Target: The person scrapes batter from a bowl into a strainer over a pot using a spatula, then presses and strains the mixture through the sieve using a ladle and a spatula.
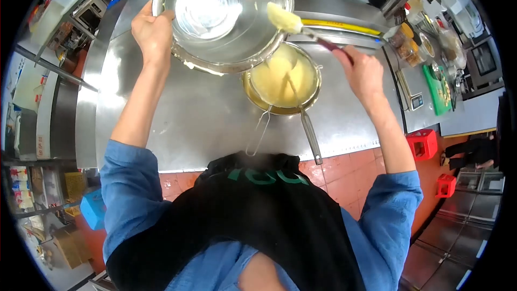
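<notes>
Left fingers (156, 26) grip the big bowl (256, 24) over the worktop (199, 116), near the strainer (268, 106); right fingers (351, 59) grip the spatula (287, 20). A slipping bowl could bump the strainer, spilling yellow mix (264, 82).

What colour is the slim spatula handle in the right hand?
The slim spatula handle is mostly dark red; see head view.

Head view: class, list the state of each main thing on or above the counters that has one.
Large bowl: tilted, rim smeared, in the left hand.
Spatula: raised, in the right hand.
Sieve: over the lower bowl.
Yellow mixture: inside the sieve.
Grey-handled utensil: partly in the mixture.
Green board: flat, pieces on it.
Scale: display unreadable.
</notes>
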